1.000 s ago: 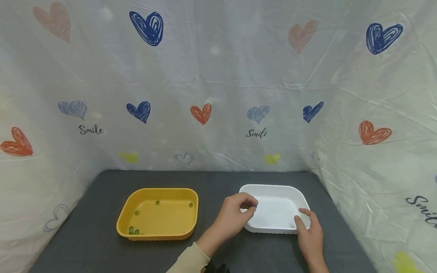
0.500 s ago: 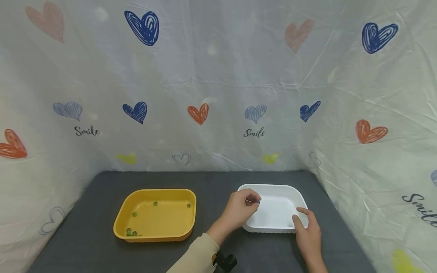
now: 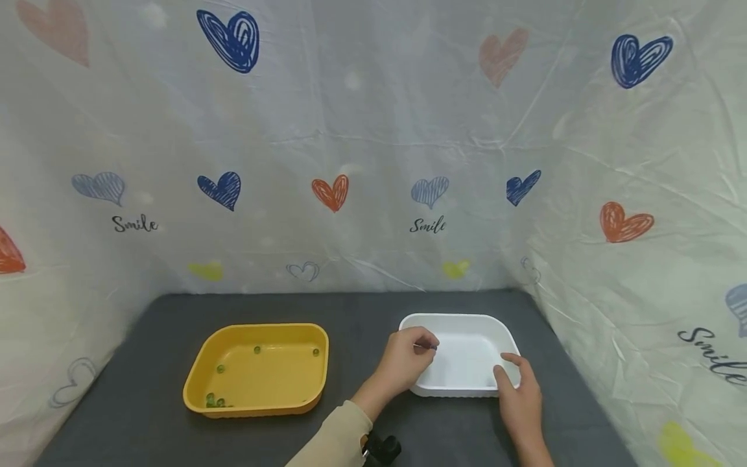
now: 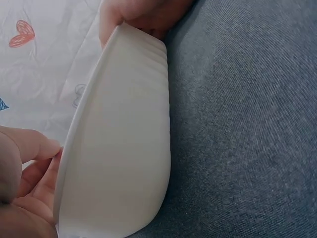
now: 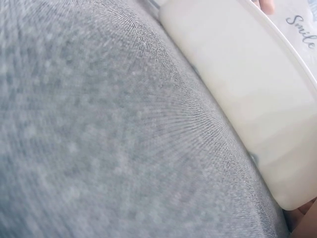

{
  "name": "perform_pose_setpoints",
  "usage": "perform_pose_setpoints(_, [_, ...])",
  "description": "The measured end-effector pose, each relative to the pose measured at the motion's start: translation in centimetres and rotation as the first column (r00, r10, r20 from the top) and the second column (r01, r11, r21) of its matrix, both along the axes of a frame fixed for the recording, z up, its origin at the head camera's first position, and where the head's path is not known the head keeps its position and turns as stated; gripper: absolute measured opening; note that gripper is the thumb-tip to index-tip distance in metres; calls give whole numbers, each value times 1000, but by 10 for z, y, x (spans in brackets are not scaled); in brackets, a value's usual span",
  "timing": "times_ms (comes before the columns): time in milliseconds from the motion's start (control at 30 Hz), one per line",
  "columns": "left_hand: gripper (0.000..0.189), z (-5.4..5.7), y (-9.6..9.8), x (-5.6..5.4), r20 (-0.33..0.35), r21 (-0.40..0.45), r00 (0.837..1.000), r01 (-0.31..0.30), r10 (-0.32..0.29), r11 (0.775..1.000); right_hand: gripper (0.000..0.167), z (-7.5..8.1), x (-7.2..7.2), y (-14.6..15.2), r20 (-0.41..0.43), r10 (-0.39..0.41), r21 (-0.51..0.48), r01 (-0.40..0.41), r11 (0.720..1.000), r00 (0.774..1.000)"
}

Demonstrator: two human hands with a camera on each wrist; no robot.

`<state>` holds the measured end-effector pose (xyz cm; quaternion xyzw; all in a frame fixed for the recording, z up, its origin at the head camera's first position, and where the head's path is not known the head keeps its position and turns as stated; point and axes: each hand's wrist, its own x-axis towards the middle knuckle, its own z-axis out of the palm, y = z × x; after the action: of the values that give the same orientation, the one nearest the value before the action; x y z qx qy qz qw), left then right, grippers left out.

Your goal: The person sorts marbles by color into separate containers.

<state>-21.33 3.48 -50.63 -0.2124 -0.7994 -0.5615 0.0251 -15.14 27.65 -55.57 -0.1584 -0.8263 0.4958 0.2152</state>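
Over the left side of the white tray (image 3: 467, 392), my left hand (image 3: 403, 357) pinches a small dark blue bead, perhaps a marble (image 3: 434, 347), between thumb and fingertips. In the left wrist view the thumb and fingertips of the left hand (image 4: 34, 171) meet beside the tray rim, and the bead is hidden. My right hand (image 3: 521, 395) grips the tray at its front right corner, thumb and index finger at the rim. The left wrist view shows the right hand (image 4: 141, 17) around the tray's far end.
To the left stands a yellow tray (image 3: 257, 411) with several green marbles (image 3: 220, 369) scattered in it. Both trays rest on a dark grey cloth (image 3: 356, 311). A curtain (image 3: 373, 117) printed with hearts hangs behind and at the sides.
My left hand has shifted slightly at the tray's left side, still pinching the blue bead. The right hand keeps its grip. The head view has turned a little.
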Motion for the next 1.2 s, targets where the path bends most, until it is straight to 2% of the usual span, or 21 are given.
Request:
perform_pose_setpoints(167, [14,0,0,0,-1,5,1000,9,-9,1000,32,2,0,1,-14,4,0,-4,1000,1000])
perform_pose_setpoints(500, [16,0,1,1,16,-27,999,-36,36,999,33,2,-1,0,10,9,1,-9,1000,1000])
perform_pose_setpoints(833, [14,-3,0,1,-11,-27,999,-48,48,998,33,2,-1,-1,24,5,7,-5,1000,1000])
perform_pose_setpoints(1067, [12,-5,1,1,-21,-1,999,-50,50,999,32,2,-2,-1,30,-10,9,10,1000,999])
perform_pose_setpoints(1200, [14,-6,0,3,-21,40,998,-58,59,997,33,2,-2,-2,27,-1,11,1,1000,1000])
